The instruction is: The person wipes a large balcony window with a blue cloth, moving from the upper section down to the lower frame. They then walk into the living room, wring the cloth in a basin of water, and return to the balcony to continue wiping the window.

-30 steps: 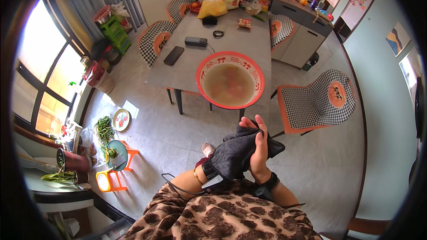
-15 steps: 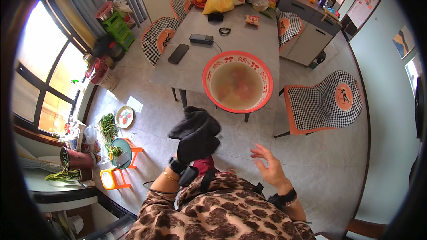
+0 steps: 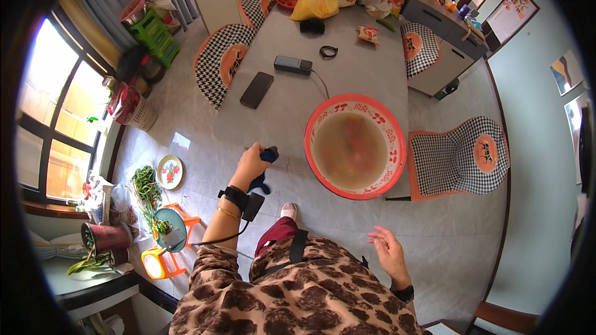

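My left hand (image 3: 250,164) is closed on a bunched dark cloth (image 3: 259,184), near the table's front left corner. Folds of the cloth hang out below and beside the fingers, so its full shape is hidden. My right hand (image 3: 388,251) is held low over the floor with its fingers apart and nothing in it. To the right of my left hand, a red-rimmed enamel basin (image 3: 398,125) stands at the table's near right corner. Cloudy brownish water (image 3: 341,158) fills much of it, with blurred reddish shapes showing in the middle.
On the grey table (image 3: 285,105) lie a phone (image 3: 256,90), a dark box-shaped device (image 3: 293,65) with a cable, a coiled black cord (image 3: 328,52) and a yellow bag (image 3: 315,4). A houndstooth chair (image 3: 453,158) stands right. Greens (image 3: 146,186) and small stools (image 3: 177,229) are on the left floor.
My left hand has moved forward and up to the table's edge with the cloth, which is now bunched smaller. My right hand is slightly lower. The view has shifted, bringing the basin nearer.
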`<state>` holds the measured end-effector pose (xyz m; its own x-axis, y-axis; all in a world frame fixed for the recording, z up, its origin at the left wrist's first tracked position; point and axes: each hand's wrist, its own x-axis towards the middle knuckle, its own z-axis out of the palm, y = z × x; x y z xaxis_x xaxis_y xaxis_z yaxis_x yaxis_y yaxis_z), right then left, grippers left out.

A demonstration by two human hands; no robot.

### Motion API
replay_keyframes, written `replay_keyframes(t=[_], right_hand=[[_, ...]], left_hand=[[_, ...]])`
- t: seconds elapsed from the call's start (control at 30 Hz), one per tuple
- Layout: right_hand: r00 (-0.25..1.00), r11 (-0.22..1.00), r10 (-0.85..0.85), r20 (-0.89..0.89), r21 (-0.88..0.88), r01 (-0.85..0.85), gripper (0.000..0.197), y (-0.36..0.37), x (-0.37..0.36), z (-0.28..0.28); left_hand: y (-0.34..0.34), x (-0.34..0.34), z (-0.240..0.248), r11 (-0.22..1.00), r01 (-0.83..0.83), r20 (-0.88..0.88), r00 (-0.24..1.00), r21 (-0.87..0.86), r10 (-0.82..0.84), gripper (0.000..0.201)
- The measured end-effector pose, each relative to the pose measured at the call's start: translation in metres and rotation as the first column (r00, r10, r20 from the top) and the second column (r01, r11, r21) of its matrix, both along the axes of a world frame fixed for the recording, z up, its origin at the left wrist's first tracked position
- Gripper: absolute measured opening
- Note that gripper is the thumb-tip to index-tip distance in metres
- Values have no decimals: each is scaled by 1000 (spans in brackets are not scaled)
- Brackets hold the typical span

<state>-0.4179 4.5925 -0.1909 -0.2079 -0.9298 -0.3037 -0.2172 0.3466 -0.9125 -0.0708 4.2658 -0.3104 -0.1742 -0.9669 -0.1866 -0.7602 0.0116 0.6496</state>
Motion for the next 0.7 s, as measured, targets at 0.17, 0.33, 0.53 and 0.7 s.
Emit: replay_keyframes(t=[0.17, 0.33, 0.53, 0.7], right_hand=[[999, 999, -36, -24, 5, 37, 32, -46, 22, 5], [997, 998, -34, -71, 54, 38, 31, -63, 31, 18], [990, 988, -144, -13, 54, 144, 29, -68, 13, 31], [994, 994, -105, -19, 12, 106, 29, -71, -11, 32]], left_hand=[[-72, -20, -10, 974, 23, -435, 897, 223, 78, 66], [-97, -49, -11, 981, 137, -408, 910, 137, -70, 61], [-114, -49, 4, 961, 257, -241, 931, -98, -274, 48], [-122, -50, 18, 973, 202, -539, 835, 113, -111, 40]])
